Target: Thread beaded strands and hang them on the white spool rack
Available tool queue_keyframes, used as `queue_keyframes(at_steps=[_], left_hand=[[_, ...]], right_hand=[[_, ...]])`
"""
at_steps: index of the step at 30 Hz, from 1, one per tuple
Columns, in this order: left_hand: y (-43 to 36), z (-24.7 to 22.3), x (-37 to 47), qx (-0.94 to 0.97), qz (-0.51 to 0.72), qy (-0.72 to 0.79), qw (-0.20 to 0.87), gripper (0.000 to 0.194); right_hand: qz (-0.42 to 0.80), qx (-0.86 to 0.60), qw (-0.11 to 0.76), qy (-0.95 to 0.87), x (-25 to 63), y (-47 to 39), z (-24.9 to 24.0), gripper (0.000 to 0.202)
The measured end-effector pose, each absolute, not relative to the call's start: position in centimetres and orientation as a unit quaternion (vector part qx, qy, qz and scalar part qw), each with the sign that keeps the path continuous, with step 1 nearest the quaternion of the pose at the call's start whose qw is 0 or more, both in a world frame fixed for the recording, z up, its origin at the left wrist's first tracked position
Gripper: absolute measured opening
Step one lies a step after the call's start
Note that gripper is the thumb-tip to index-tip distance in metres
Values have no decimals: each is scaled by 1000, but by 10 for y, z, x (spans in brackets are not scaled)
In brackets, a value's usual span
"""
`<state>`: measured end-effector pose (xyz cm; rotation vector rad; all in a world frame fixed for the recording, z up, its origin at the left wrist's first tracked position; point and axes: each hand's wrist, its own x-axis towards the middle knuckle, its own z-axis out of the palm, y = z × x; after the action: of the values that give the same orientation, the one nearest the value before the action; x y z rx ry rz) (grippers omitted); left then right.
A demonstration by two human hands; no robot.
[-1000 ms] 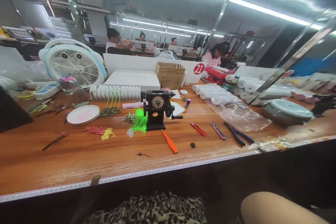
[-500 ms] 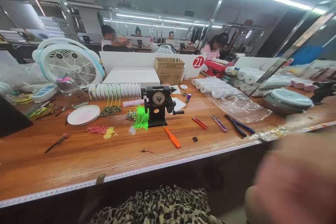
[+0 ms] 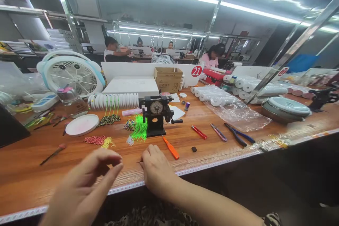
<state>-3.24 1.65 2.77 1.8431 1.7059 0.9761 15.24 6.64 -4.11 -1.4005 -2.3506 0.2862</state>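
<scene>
1. The right hand (image 3: 156, 169) rests knuckles-up on the wooden workbench (image 3: 79, 162) near its front edge, fingers curled down over a small dark wire piece (image 3: 139, 162), of which only a tip shows at the fingertips; whether the fingers are pinching it or merely covering it cannot be told.

2. The left hand (image 3: 84, 187) hovers just above the bench, close to the right, thumb and forefinger drawn together as if nipping something fine; nothing can be made out between them.

3. Directly ahead stands a black hand-crank winder with a round dial (image 3: 156, 114), set within easy reach of both hands, its crank handle pointing to the right side.

4. A bunch of bright green strands (image 3: 140, 129) lies against the winder's left side, with heaps of red beads (image 3: 94, 140) and yellow beads (image 3: 107, 143) beside it, apparently sorted by colour.

5. Hand tools are laid out in a row to the right: an orange-handled tool (image 3: 171, 147), a red-handled one (image 3: 199, 132), small snips (image 3: 218, 132) and blue-handled pliers (image 3: 239, 135), handles toward the seat.

6. A row of white spools (image 3: 113, 101) sits behind the beads, green threads trailing from several; a white dish (image 3: 82, 125) and a desk fan (image 3: 71, 74) stand to the left.

7. Other people work at benches in the background.
</scene>
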Motion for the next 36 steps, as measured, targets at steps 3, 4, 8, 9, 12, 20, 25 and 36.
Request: queue_keyframes(at_steps=[3,4,8,9,12,20,25,36], left_hand=[[40,-1,-17,681,298,604,288,29],[48,-11,-13,694,297,601,262,25],[70,-34,0,802,272,516,131,24],[74,-34,3,821,257,496,116,21],[83,-29,11,855,218,459,103,16],[118,6,-3,894,190,405,18,26],[127,25,4,913,184,363,22,25],[93,16,-5,819,232,501,157,26]], right_hand=[[114,-502,209,-831,156,70,-46,8],[127,-504,225,-825,158,70,-49,9],[159,-507,292,-795,164,70,-58,12],[164,-505,307,-790,165,69,-59,12],[188,-498,356,-768,166,70,-61,14],[328,-495,481,-645,175,77,-56,8],[636,-426,446,-465,174,93,-43,40],[673,-290,445,-515,194,88,-9,35]])
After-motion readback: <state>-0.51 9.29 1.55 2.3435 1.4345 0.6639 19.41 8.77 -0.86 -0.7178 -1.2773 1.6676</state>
